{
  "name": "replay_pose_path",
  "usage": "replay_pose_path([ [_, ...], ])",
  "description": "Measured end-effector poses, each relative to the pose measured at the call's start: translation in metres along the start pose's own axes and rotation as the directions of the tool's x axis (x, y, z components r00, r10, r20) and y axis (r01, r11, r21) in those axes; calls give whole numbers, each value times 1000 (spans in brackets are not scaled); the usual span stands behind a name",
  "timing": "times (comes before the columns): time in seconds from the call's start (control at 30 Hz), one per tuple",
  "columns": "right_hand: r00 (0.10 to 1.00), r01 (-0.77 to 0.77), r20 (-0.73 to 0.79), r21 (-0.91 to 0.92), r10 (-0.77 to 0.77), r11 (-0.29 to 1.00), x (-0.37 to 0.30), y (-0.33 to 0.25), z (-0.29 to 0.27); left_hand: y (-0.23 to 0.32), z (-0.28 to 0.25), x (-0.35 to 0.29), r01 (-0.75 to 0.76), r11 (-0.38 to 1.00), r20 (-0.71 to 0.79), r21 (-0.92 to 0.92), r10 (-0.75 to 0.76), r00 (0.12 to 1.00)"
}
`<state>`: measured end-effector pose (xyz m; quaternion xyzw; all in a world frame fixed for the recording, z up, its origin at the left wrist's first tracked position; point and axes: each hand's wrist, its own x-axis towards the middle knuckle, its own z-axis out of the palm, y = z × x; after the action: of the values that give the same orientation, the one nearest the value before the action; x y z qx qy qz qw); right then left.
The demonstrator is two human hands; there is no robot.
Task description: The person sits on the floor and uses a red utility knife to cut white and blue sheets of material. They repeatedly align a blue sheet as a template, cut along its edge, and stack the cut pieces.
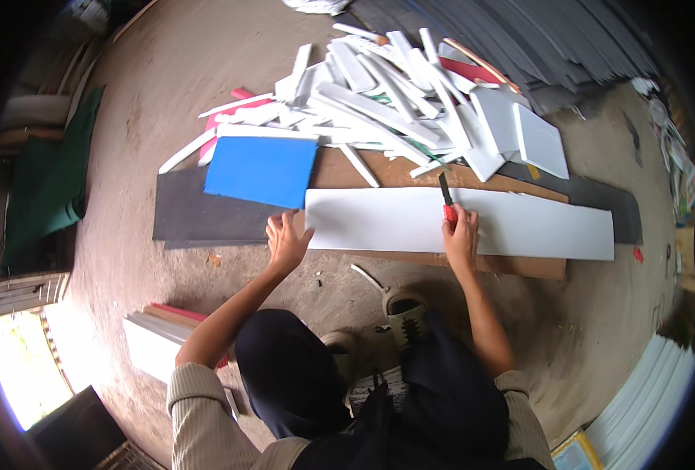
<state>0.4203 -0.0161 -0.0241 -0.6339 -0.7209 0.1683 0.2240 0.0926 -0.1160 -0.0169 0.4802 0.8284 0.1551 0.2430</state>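
Note:
A long white foam board strip [379, 223] lies crosswise in front of me on brown cardboard. My right hand [462, 235] is closed round the red handle of a utility knife [448, 210], whose dark blade points away from me over the strip. At the strip's left end is my left hand [286, 241], fingers apart and holding nothing. Its fingertips come near the lower edge of a blue sheet [261, 168]; whether they touch it I cannot tell. Beneath the blue sheet lies a dark grey sheet [183, 207].
Beyond the strip is a heap of white offcuts [386, 102] with some red pieces. Dark grey sheets [543, 39] are stacked at the far right. White and red boards [155, 337] stand by my left elbow. Green material [50, 188] hangs at the left.

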Motion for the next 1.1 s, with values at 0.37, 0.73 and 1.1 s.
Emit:
replay_pose_path([
  [0.37, 974, 155, -74, -463, -212, 873, -11, -26, 22, -51, -19, 116, 608, 111, 212, -786, -876, 433],
  [0.73, 947, 282, -21, -416, -320, 865, 32, -22, 25, -15, -55, 104, 163, -173, 231, -971, -526, 819],
  [1.1, 927, -189, -361, -214, 103, 958, 20, 54, -23, 127, -21, 32, 225, -112, 242, -968, -177, 954],
])
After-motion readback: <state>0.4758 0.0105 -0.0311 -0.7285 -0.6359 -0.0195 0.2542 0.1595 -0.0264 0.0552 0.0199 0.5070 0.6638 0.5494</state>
